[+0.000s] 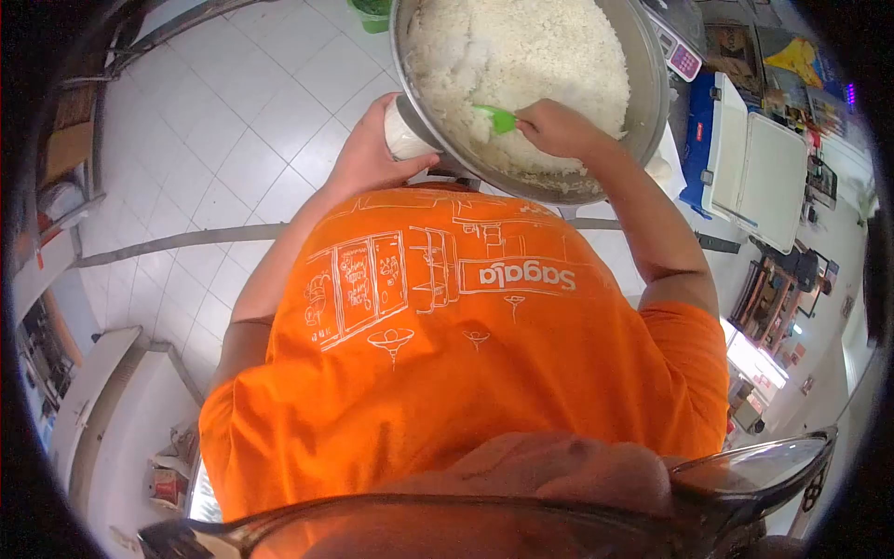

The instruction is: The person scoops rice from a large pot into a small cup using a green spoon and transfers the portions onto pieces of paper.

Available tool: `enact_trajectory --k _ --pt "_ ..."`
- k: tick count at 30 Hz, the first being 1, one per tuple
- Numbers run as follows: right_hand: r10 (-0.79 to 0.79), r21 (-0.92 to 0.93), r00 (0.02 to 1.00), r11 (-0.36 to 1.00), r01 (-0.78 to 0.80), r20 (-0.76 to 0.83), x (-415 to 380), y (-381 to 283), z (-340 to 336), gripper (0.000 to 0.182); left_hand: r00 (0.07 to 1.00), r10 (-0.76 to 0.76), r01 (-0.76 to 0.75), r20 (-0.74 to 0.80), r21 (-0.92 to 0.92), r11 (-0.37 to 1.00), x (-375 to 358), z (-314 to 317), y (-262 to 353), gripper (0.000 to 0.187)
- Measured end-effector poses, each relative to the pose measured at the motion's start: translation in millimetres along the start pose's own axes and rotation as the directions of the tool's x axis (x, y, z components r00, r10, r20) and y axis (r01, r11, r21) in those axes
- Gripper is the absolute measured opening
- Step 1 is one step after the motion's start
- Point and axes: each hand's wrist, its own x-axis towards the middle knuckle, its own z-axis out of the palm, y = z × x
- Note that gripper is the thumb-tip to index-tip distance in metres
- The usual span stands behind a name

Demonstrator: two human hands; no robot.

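Observation:
A large metal pot (652, 112) full of cooked white rice (540, 56) stands in front of me. My right hand (559, 129) reaches over its near rim, fingers wrapped round a green rice paddle (501, 119) whose blade is at the rice. Just outside the pot's left side, my left hand (372, 149) is curled round a white, cup-like container (404, 135). The thumb points toward the pot's near rim. The container's upper part is partly hidden behind the pot's edge.
A digital scale (678, 51) with a purple panel sits right of the pot. Beyond it is a blue-and-white cooler (712, 140) with its lid (773, 182) open. Something green (372, 13) shows at top left, above the tiled floor (186, 140).

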Motion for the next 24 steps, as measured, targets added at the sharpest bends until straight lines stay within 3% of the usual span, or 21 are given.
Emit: enact_trajectory --k 3,10,15,18,21,24 --pt "-0.058 0.01 0.998 0.998 0.058 -0.002 -9.4 3.4 0.4 0.027 0.997 0.06 -0.058 -0.039 0.057 0.997 0.1 3.0 -8.1 0.089" --pt "-0.053 0.018 0.997 0.998 0.052 0.053 -6.4 -6.9 -0.3 0.028 1.0 0.007 -0.007 -0.007 -0.025 1.0 0.1 3.6 -5.7 0.089" --pt "-0.12 0.034 0.993 0.992 0.12 -0.007 -30.7 -11.6 0.9 0.024 1.0 0.025 -0.025 -0.008 -0.02 0.999 0.5 1.7 -6.0 0.09" --pt "-0.037 0.112 0.999 0.993 0.034 0.023 -30.2 -11.9 4.2 0.024 1.0 -0.015 0.015 0.012 -0.05 0.999 -1.4 2.1 3.0 0.09" --pt "-0.041 0.118 0.999 0.992 0.038 0.02 -33.9 -12.1 4.0 0.025 0.981 0.185 -0.178 -0.061 0.105 0.978 2.2 6.7 -12.2 0.09" --pt "-0.016 0.12 1.0 0.993 0.013 0.02 -49.7 -13.2 -3.1 0.026 0.999 0.007 -0.008 0.039 0.033 0.999 0.6 -2.3 0.4 0.086"
